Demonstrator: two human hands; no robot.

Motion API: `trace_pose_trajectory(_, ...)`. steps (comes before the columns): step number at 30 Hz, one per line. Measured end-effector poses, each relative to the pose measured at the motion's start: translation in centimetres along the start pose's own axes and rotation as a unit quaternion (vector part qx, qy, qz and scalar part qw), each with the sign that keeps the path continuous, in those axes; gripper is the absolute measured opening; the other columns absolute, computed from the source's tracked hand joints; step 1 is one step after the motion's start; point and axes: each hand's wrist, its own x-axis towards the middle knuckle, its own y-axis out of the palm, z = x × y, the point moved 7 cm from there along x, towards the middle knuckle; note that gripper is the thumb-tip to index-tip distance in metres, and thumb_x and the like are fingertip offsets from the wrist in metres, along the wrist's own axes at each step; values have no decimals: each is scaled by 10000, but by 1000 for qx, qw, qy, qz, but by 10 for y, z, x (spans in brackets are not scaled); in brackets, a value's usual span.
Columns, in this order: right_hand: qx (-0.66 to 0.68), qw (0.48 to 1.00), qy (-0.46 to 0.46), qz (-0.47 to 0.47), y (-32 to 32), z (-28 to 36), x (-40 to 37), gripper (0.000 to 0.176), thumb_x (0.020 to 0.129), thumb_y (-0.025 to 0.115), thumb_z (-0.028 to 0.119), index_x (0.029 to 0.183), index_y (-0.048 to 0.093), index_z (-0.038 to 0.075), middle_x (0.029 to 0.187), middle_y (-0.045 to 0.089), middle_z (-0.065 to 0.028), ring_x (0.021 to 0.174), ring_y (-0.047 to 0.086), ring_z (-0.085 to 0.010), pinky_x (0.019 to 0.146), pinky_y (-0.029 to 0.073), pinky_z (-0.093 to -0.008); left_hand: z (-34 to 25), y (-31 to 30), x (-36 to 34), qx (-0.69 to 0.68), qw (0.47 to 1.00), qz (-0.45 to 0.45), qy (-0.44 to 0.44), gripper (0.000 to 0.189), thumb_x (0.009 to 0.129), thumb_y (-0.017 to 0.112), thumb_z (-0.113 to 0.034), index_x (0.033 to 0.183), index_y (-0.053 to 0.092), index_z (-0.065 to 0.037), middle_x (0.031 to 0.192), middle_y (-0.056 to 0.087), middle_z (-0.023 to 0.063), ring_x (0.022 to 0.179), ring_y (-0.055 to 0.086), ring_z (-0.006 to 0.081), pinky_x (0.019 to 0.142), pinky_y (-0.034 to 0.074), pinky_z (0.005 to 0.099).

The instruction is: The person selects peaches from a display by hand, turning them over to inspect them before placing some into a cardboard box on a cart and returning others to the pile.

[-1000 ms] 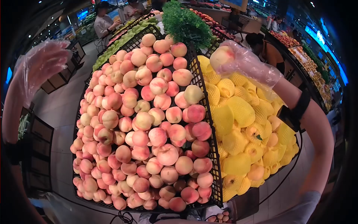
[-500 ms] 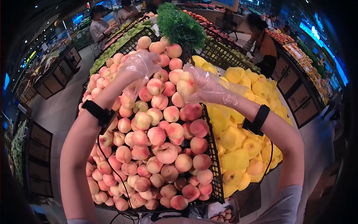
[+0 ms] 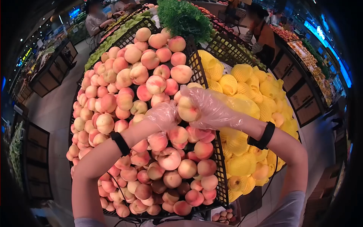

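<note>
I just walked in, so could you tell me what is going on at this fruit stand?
A gloved person stands over a heap of peaches. The right hand grips one peach above the heap, with the left hand close against it. Yellow netted fruit fills the next bin, beyond a wire divider.

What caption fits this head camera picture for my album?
Gloved right hand holds a peach over the peach pile, left hand beside it.

Two hands (image 3: 163, 115), two wristbands (image 3: 120, 143), perhaps ninety peaches (image 3: 169, 158)
</note>
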Motion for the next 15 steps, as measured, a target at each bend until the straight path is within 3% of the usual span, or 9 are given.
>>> trace_pose_trajectory(1,-36,996,-70,-40,-2,8,-1,455,1074,413,367,702,473,113,612,385,54,487,361,-61,424,281,-241,0,5,-1,25,999,9,19,240,810,690,-148,1035,659,-71,1037,653,161,932,653,360,778,532,432)
trace_pose_trajectory(2,-149,973,-163,-74,-3,21,-3,474,1079,406,385,694,458,112,618,380,52,492,358,-61,425,276,-238,0,9,-2,49,998,17,37,260,842,678,-156,1080,638,-60,1042,655,160,922,655,353,770,531,423)
trace_pose_trajectory(3,-201,960,-177,-76,-4,24,-5,380,1034,443,344,738,462,106,661,401,43,546,381,-75,475,300,-248,-1,14,-2,72,996,24,56,280,875,665,-164,1125,616,-49,1047,657,159,912,656,347,762,531,413)
trace_pose_trajectory(4,-253,945,-191,-81,-3,31,-7,289,989,480,303,782,467,101,705,422,34,600,405,-88,525,323,-258,-16,-5,-3,67,997,42,-15,269,880,650,-148,1126,616,-46,1045,660,162,939,659,352,772,540,422)
trace_pose_trajectory(5,-246,959,-129,-58,-7,30,-8,134,894,561,202,878,490,90,786,470,17,703,456,-116,622,375,-282,-16,-2,-1,62,997,40,-14,276,861,656,-141,1115,622,-40,1040,659,166,937,660,358,773,540,432)
trace_pose_trajectory(8,-201,979,-8,-10,-8,26,-11,417,699,724,3,1065,536,70,943,562,-20,907,559,-177,820,478,-330,-11,9,5,51,998,36,-7,297,807,675,-120,1084,641,-20,1025,656,177,931,662,376,775,543,464)
trace_pose_trajectory(10,-183,983,-21,-4,-7,24,-11,422,693,728,6,1064,538,71,938,555,-26,907,562,-189,825,476,-336,-11,7,10,50,998,32,-1,311,770,688,-105,1064,653,-8,1015,654,184,928,664,388,776,544,485)
trace_pose_trajectory(13,-264,962,-64,3,-8,26,-13,447,693,737,14,1092,544,70,950,555,-34,914,569,-204,839,476,-346,-5,-13,6,27,998,46,-21,483,781,737,-211,1222,585,-84,996,663,189,943,671,352,781,539,456)
trace_pose_trajectory(15,-284,954,-98,-21,-8,25,-15,475,692,742,14,1123,547,68,967,563,-39,928,575,-208,853,475,-349,3,-33,-5,-66,997,38,-34,578,761,746,-190,1285,540,-60,1089,647,190,975,658,369,796,538,466)
